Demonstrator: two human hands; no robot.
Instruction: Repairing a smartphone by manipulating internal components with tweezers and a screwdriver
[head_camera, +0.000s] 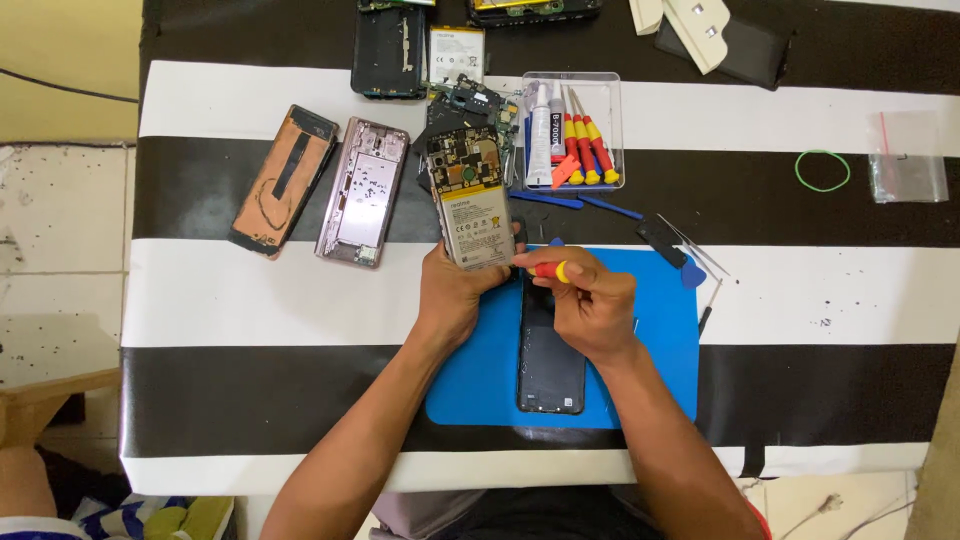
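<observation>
Both grips are closed up tight right now. Left hand (452, 298) has its fingers wrapped around the bottom end of an opened phone (468, 198), back cover off, so you can see the green board up top and the pale battery below it. It's tilted up off the surface, top end pointing away from the person. Right hand (590, 305) is pinching a small screwdriver (548, 270) with a red and yellow handle, held sideways with the tip end pointing left toward the bottom edge of that phone. Can't quite tell if the tip is actually touching, the fingers hide it.

Under the right hand there's a black back cover (551, 375) lying flat on a blue work mat (660, 370), which sits on the black and white striped tabletop (250, 290).

Other stuff around: two more stripped phone bodies off to the left, one coppery (284, 179) and one pinkish silver (363, 191), side by side. Clear plastic tray (611, 85) behind the phone with more red and yellow screwdrivers (587, 148) and a tube of glue (541, 135). Blue pry tools (575, 203) just beside it, tweezers (695, 247) near the mat's top right corner, and a green rubber band (823, 170) well off to the right.
</observation>
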